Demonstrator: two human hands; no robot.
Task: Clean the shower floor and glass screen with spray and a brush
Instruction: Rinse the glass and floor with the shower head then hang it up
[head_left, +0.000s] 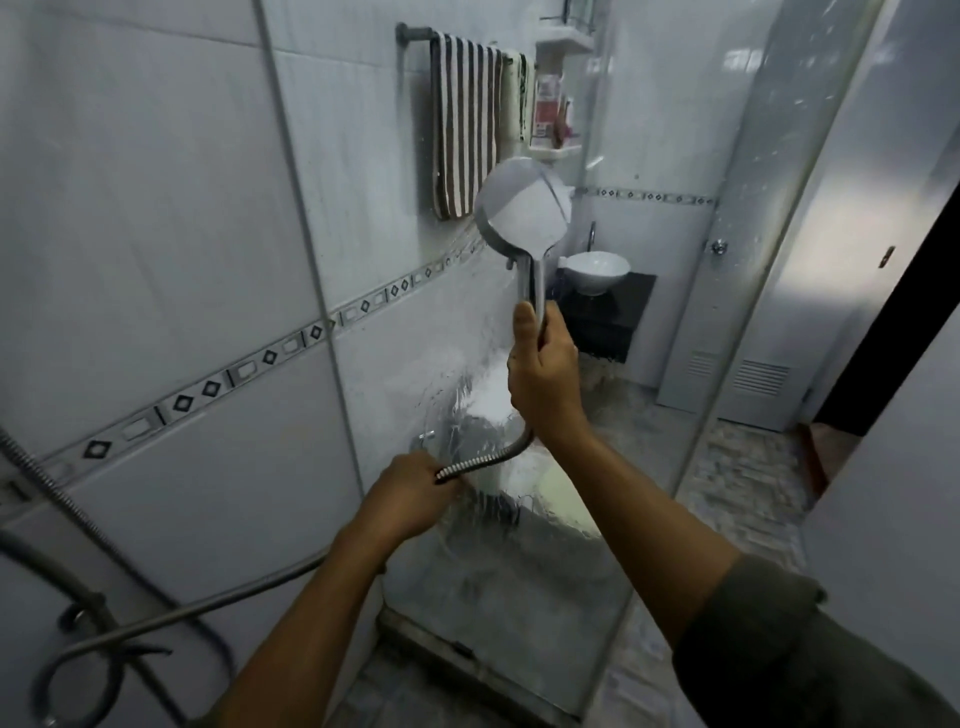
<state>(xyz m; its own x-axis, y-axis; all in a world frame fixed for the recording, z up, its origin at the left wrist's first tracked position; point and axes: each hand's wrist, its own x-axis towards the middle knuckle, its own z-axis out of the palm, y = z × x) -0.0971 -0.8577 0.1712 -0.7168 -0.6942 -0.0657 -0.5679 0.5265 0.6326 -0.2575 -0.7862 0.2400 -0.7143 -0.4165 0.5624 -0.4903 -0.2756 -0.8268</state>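
My right hand (545, 374) grips the chrome handle of a hand shower (522, 218), held upright with its round head facing the glass screen (675, 338). My left hand (410, 499) holds the ribbed metal hose (483, 460) lower down, in front of the wet glass. Water runs down the screen at the centre. The hose loops away to the lower left along the tiled wall. The shower floor (415, 696) shows at the bottom as grey tiles. No spray bottle or brush is in view.
A striped towel (465, 124) hangs on a wall rail. Behind the glass are a corner shelf with bottles (553, 104), a white basin (597, 270) on a dark cabinet, and a door (748, 364). Grey tiled wall (156, 234) fills the left.
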